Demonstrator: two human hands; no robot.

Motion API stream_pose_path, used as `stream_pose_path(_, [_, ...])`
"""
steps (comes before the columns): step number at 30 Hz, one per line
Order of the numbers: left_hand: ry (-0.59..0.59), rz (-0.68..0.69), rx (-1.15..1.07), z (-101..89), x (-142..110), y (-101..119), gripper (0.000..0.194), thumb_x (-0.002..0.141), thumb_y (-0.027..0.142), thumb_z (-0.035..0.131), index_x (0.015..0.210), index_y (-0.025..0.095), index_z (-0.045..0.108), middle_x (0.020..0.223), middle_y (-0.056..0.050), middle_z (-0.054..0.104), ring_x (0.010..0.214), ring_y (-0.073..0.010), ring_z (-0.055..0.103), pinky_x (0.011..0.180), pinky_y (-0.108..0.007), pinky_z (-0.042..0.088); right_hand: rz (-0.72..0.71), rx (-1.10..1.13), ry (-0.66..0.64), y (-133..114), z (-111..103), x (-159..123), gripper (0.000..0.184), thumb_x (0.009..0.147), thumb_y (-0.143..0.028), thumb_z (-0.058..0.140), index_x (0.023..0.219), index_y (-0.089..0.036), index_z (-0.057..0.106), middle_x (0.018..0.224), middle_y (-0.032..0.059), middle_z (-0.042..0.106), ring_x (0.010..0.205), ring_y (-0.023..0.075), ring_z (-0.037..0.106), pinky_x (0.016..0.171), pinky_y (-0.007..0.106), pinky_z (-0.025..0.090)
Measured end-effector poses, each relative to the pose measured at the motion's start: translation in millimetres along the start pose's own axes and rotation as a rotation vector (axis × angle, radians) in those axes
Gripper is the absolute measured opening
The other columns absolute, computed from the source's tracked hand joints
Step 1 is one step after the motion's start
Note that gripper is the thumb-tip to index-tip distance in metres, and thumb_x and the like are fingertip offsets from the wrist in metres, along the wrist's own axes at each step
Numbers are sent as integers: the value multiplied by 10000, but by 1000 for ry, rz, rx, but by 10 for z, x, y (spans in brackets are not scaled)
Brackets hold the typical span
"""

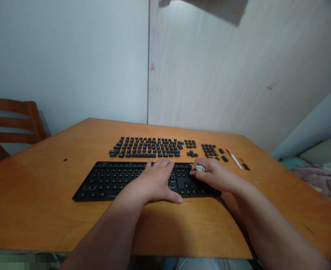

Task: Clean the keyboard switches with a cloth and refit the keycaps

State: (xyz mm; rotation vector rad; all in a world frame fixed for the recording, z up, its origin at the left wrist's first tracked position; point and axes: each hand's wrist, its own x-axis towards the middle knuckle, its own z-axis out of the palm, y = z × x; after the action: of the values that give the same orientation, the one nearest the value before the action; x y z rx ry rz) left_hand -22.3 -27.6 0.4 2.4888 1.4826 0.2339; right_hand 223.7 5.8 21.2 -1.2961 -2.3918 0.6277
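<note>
A black keyboard base [114,180] with its keycaps off lies flat across the table, bare switch posts showing in rows. My left hand [158,182] rests on its middle with fingers spread, the thumb reaching over the front edge. Over the right part of the base, my right hand [210,172] is closed around a crumpled white tissue [200,168], which is against or just above the switches there. The hand hides much of the number pad area. Behind the base, the loose black keycaps [144,155] are laid out in keyboard order.
Right of the keycaps lie a white pen-like stick [234,159] and a small dark tool with thin wire [246,166]. A small black piece [65,160] sits on the table [36,195] at left. A wooden chair [12,123] stands beyond; a cable runs off the front right.
</note>
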Motion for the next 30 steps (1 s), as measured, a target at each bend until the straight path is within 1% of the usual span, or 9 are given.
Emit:
stream_pose_path(2, [4, -1, -7, 11, 5, -8, 1181, 548, 801, 685, 1493, 171, 360, 1590, -192, 302, 1473, -386, 239, 1179, -610, 120, 32, 45, 52, 36, -77, -13, 92, 817, -254, 572, 825, -199, 645, 702, -2, 608, 633, 149, 526, 573, 268, 382])
stream_pose_path(7, [22, 24, -14, 20, 34, -4, 1165, 563, 810, 667, 1489, 169, 369, 1579, -182, 332, 1459, -383, 270, 1176, -612, 139, 127, 139, 233, 55, -302, -78, 185, 837, -390, 599, 815, -208, 629, 598, -28, 520, 537, 123, 449, 491, 249, 325])
stream_pose_path(10, [35, 36, -7, 42, 73, 16, 1170, 561, 820, 660, 1489, 166, 376, 1573, -184, 343, 1449, -384, 288, 1173, -611, 154, 189, 184, 286, 57, -371, -104, 242, 840, -455, 603, 832, -214, 630, 544, -45, 468, 479, 110, 397, 446, 243, 283])
stream_pose_path(13, [54, 47, -3, 82, 117, 43, 1177, 561, 835, 648, 1491, 168, 373, 1570, -189, 347, 1445, -382, 297, 1174, -602, 158, 194, 220, 318, 74, -379, -101, 271, 826, -485, 621, 832, -214, 632, 559, -47, 465, 473, 104, 390, 435, 238, 273])
stream_pose_path(18, [80, 65, 0, 132, 185, 133, 1129, 563, 847, 633, 1463, 206, 400, 1560, -181, 366, 1429, -378, 328, 1173, -583, 161, 195, 273, 286, 44, -356, -102, 278, 825, -487, 617, 843, -209, 619, 556, -53, 453, 464, 99, 383, 428, 231, 267])
stream_pose_path(23, [107, 100, 2, 174, 265, 257, 1111, 574, 869, 601, 1427, 181, 422, 1515, -185, 424, 1408, -374, 355, 1170, -554, 190, 171, 322, 234, -2, -304, -88, 283, 806, -481, 625, 846, -201, 612, 544, -59, 441, 457, 97, 365, 426, 232, 251])
stream_pose_path(27, [136, 120, -26, 215, 304, 289, 1113, 565, 863, 618, 1429, 190, 414, 1517, -182, 421, 1400, -376, 367, 1172, -574, 172, 127, 317, 218, -19, -212, -41, 277, 782, -470, 660, 829, -201, 611, 561, -57, 451, 476, 98, 381, 443, 235, 268])
stream_pose_path(30, [143, 128, -71, 210, 294, 284, 1163, 549, 875, 621, 1459, 192, 379, 1534, -188, 398, 1433, -387, 316, 1174, -598, 142, 112, 384, 195, -58, -123, -18, 262, 793, -461, 648, 836, -207, 601, 567, -61, 450, 470, 95, 377, 441, 232, 269])
